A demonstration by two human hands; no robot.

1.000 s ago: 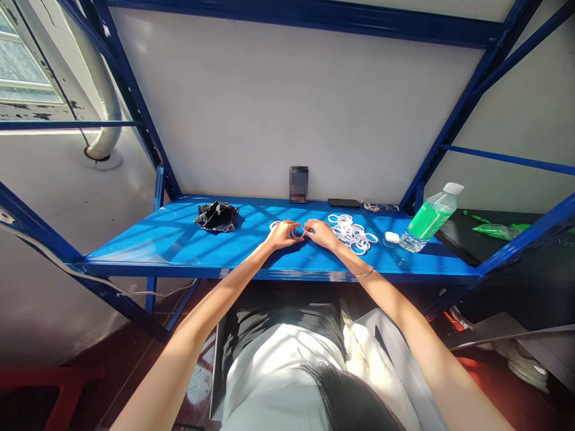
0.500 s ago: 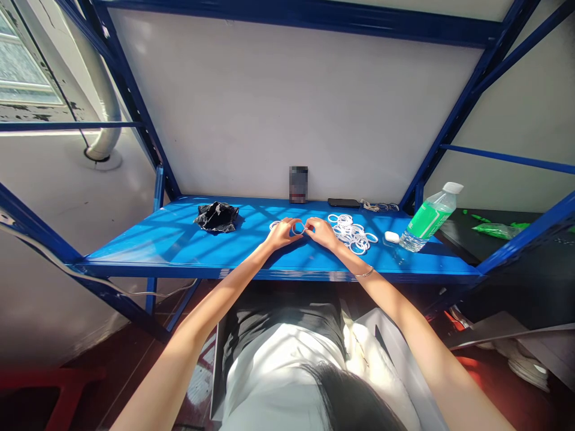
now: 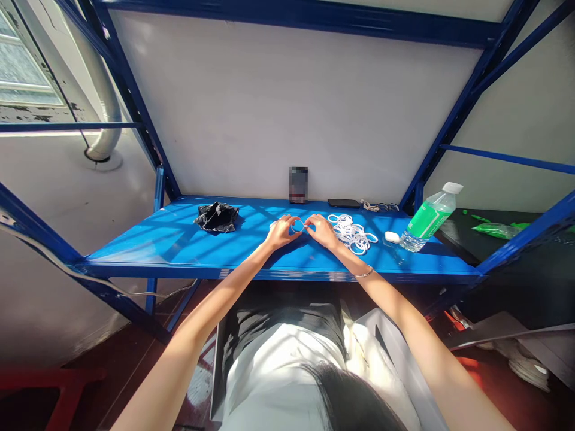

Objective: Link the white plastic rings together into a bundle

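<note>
A: What lies near the frame's centre?

B: A thin, pale, circular ring, gripped by the left hand; the curled fingertips of the right hand meet its right edge, whether pinching it cannot be told.

A: And outward?

B: Right of centre, a loose pile of white rings; left, a crumpled, glossy black bag; farther right, a clear bottle, green-labelled; beneath, the flat blue table.

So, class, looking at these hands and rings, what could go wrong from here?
The white ring is held in the left hand, with the right hand at its edge; a weak grip might let it drop. The loose pile of white rings lies close beside the right hand, so a careless sweep could scatter it.
</note>
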